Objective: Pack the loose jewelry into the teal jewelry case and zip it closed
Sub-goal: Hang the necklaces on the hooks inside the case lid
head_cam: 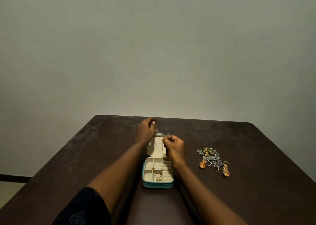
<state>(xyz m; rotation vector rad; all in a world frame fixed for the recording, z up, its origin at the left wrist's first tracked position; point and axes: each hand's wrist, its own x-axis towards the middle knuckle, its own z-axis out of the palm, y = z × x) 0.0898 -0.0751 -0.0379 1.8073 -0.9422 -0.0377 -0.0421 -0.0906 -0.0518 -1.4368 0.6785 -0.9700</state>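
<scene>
The teal jewelry case lies open on the dark table, cream lining up, lid folded away from me. A gold chain lies in its tray compartments. My left hand pinches one end of a thin necklace chain above the lid's far edge. My right hand pinches the same chain lower down, over the lid's right side. The chain stretches between both hands. Loose jewelry sits in a pile to the right of the case: silver pieces, rings and orange earrings.
The dark brown table ends at a far edge near a plain grey-green wall. Its left edge drops to the floor at the lower left. My dark sleeve shows at the bottom.
</scene>
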